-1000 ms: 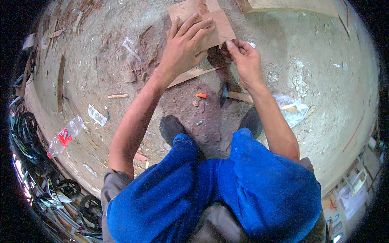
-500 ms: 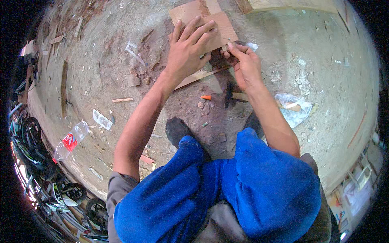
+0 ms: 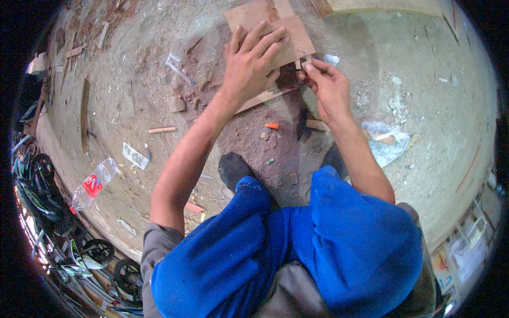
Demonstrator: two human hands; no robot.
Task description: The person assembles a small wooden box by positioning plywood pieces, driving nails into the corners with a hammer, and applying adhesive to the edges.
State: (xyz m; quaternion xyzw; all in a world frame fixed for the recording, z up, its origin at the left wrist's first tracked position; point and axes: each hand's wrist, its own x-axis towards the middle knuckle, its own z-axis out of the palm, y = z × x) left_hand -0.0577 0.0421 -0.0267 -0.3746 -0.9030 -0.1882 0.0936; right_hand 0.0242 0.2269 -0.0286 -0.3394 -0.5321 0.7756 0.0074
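My left hand [image 3: 253, 59] lies over two overlapping thin brown wooden sheets [image 3: 297, 34], fingers spread and flat on them. At their lower right corner, my right hand [image 3: 327, 87] pinches a small pale wooden piece [image 3: 300, 64]; its curled fingers partly hide that piece. A tiny dark nail-like bit [image 3: 303, 52] shows on the upper sheet just above my right thumb. A longer light wood strip [image 3: 265, 98] lies on the dirt below my left hand.
A plank [image 3: 382, 8] lies at the top right. An orange cone-shaped bit [image 3: 271, 126], a plastic bag [image 3: 384, 146], wood scraps and a plastic bottle [image 3: 90, 188] litter the ground around my socked feet. Bicycles or similar wheeled things [image 3: 42, 196] crowd the left edge.
My right thumb has dropped slightly from the sheet's corner onto the small piece beneath it. My left hand stays spread on the sheets; the whole view has shifted a little rightward.
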